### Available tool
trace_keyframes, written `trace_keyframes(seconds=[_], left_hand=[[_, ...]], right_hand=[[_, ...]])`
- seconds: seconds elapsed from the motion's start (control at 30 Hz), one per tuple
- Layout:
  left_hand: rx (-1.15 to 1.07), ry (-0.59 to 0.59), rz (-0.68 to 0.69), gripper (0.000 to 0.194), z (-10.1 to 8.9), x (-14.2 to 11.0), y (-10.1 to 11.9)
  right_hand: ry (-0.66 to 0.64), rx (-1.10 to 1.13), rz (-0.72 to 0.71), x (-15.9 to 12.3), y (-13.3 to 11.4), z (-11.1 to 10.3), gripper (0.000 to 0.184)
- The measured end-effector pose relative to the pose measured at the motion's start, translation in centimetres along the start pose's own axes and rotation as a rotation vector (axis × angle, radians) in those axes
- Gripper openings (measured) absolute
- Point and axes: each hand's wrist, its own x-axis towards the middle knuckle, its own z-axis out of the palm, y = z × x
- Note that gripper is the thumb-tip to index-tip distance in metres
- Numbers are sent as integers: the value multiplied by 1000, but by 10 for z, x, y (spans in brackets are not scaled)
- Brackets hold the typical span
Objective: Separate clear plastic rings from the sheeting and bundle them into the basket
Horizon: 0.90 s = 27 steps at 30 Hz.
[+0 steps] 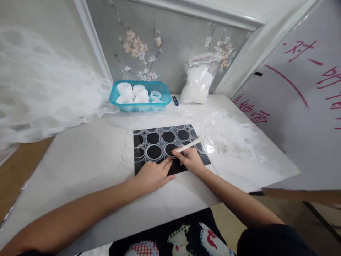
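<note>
A translucent sheet with rows of round outlines (154, 152) lies over a black mat (176, 167) on the white table. Flat on the near edge of the mat rests my left hand (156, 175), its fingers stretched toward one of the circles. My right hand (192, 159) pinches a slim white stick-shaped tool (189, 145) like a pen. The tool's lower end meets the sheet at that circle, just beyond my left fingertips. Its exact tip is too small to make out.
Behind the mat stands a turquoise basket (113, 95) with white round pieces, beside small blue thread snips (175, 100) and a zip bag of white material (198, 83). Clear ring-holed scraps (234, 137) lie right; a large heap of perforated sheets (48, 85) fills the left. A whiteboard (295, 142) borders the right.
</note>
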Motion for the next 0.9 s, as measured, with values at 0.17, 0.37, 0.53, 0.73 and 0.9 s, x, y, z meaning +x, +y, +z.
trace_keyframes(seconds=[0.17,0.37,0.53,0.73,0.9], left_hand=[[-128,26,-6,62,-1,0,-1],[-254,11,-46,73,-10,-1,0],[-257,-37,-66,74,-14,-3,1],[-217,-56,-45,69,-20,-9,1],[-112,-23,-25,50,-30,-13,0]], right_hand=[[54,-250,-270,-12,5,6,26],[-84,-503,-423,-8,14,4,29],[289,-218,-102,83,1,-43,23],[318,202,73,98,-11,-48,36],[126,265,102,58,-12,-30,41]])
